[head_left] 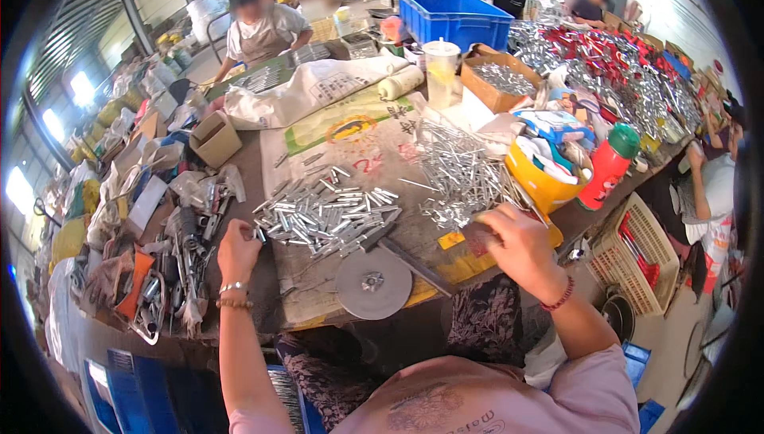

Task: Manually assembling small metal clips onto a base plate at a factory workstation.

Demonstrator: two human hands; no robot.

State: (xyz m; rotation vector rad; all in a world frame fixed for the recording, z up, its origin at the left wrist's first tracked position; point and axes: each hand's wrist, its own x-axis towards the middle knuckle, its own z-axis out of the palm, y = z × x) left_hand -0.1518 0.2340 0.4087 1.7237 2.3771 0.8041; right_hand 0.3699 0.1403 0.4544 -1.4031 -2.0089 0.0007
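Note:
My left hand (238,252) is closed at the left edge of a pile of short silver metal pins (326,215), with one small metal pin (260,235) at its fingertips. My right hand (521,247) is curled beside a heap of long thin metal rods (461,171). A dark reddish piece (479,240) shows at its fingers; its kind is unclear. Between the hands lies a round grey disc (354,295) with a small metal part (372,280) on its middle. A hammer (418,265) lies across the disc's far right edge, its head by the pins.
Tools and metal parts (171,267) crowd the table's left side. On the right stand a yellow tub (549,183) of cloths, a red bottle (609,167) and a cardboard box (497,95) of metal parts. Farther back are a blue bin (454,20) and a person (267,32).

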